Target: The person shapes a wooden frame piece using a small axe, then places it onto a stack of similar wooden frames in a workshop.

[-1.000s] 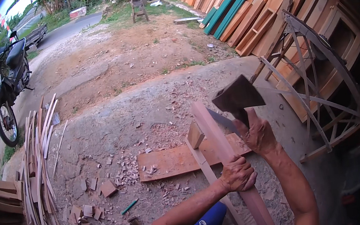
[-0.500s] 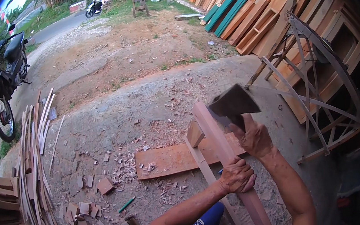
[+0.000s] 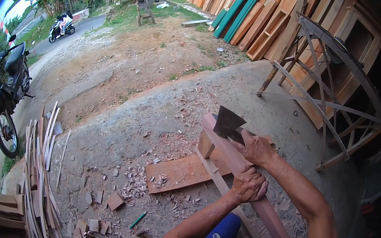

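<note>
- Two holds logged in the head view: left hand (image 3: 250,185) clamped around the reddish beam (image 3: 227,152); right hand (image 3: 257,149) closed on the handle of the hatchet (image 3: 226,123). Hands near each other, on separate things.
- Beam position: slants away from the lower edge of the view, its upper part crossing over the orange-brown plank (image 3: 183,173), beside a wooden block (image 3: 205,144) and a narrow strip (image 3: 209,165). What carries its weight is partly hidden.
- Hatchet position: head against or just beside the beam's right side, near the far end; contact not resolvable.
- Done, as judged: pale chips (image 3: 136,175) lie on the plank and concrete ground (image 3: 98,144), so a fair amount of chopping has probably taken place. Whether all come from this beam cannot be told. Small offcuts (image 3: 90,231) lie heaped at lower left.
- Left, as judged: visible faces look fairly straight, but hatchet and right hand hide part of the right side; remaining stock unknown. Chopping appears mid-course, not complete.
</note>
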Demonstrator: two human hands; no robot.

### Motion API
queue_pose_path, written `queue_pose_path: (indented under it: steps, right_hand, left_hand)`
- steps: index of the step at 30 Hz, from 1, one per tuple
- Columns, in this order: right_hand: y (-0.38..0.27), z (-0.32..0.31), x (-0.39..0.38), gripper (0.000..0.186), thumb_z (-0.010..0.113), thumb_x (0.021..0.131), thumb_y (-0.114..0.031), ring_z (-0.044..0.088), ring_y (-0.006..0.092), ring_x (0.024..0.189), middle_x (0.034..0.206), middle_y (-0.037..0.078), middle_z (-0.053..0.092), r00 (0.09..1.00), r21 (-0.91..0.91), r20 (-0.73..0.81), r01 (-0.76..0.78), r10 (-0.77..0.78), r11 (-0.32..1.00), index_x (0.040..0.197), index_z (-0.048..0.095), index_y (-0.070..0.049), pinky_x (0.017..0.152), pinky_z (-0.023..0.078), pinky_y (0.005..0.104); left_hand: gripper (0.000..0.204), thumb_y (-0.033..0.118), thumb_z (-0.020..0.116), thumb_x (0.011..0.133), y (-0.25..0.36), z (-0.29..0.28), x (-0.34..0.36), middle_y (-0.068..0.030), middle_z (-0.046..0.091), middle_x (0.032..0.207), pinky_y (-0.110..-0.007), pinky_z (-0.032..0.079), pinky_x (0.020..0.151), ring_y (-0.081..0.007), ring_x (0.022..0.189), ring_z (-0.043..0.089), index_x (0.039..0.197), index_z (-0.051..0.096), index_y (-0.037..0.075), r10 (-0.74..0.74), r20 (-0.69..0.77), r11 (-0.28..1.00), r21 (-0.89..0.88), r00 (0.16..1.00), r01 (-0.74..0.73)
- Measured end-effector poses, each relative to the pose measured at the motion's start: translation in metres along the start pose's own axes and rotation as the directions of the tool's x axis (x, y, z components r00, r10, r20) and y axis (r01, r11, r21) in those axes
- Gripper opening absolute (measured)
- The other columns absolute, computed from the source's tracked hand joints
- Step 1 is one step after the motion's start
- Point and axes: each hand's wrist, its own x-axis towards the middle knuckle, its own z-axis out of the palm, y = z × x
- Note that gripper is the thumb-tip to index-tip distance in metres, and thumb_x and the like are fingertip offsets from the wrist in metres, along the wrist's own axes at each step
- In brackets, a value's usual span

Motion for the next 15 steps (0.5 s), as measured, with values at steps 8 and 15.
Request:
queue_pose_path:
  steps: [8,15]
  right_hand:
    - [0.012,0.0,-0.004,0.051,0.057,0.099,-0.048,0.066,0.0492,0.076,0.076,0.031,0.065,0.926,0.195,-0.367,0.168,-0.086,0.966,0.119,0.052,-0.001,0.06,0.054,0.054]
    - [-0.008,0.002,-0.017,0.046,0.056,0.098,-0.044,0.07,0.0467,0.093,0.094,0.029,0.071,0.99,0.064,0.001,-0.14,0.141,0.988,0.113,0.054,-0.001,0.078,0.056,0.0544]
  left_hand:
    - [0.022,0.022,0.063,0.082,0.001,-0.003,0.003,-0.0034,0.054,0.066,-0.037,0.044,0.073,-0.0211,0.066,0.054,0.063,0.054,0.015,-0.019,0.03,0.999,0.05,0.999,0.017]
    - [0.025,0.027,0.061,0.081,-0.014,0.015,-0.013,-0.0134,0.071,0.088,-0.046,0.049,0.084,-0.0312,0.085,0.068,0.089,0.072,0.006,-0.055,0.067,0.998,0.039,0.996,0.052]
